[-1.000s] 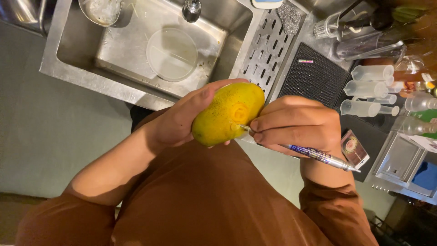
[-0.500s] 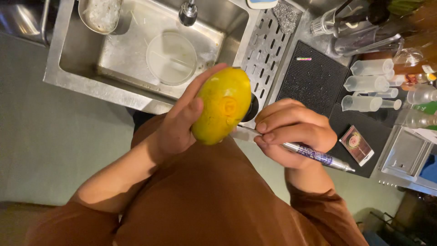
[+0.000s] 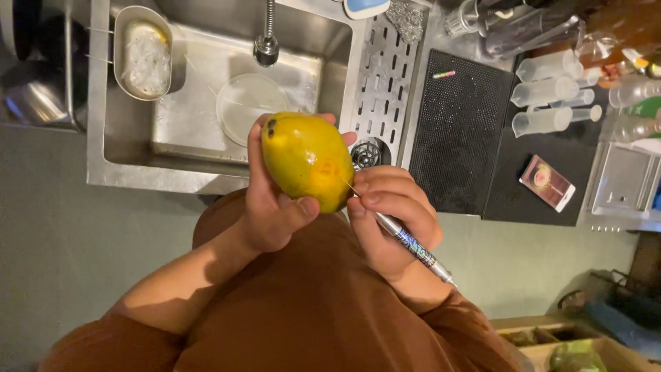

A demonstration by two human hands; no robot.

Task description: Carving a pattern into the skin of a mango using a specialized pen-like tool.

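A steel kitchen table [image 3: 48, 207] with a sunk sink [image 3: 206, 148] lies below the person. Nearest, the left hand [image 3: 272, 207] has its grip closed round a yellow mango [image 3: 306, 160], held over the table's near edge; since a moment ago the mango has been tipped more upright. The right hand [image 3: 392, 213] pinches a thin carving tool [image 3: 413, 248], its tip on the skin where shallow marks show. Farther off, a plastic lid [image 3: 251, 110] lies in the sink. The tool's blade is too fine to make out.
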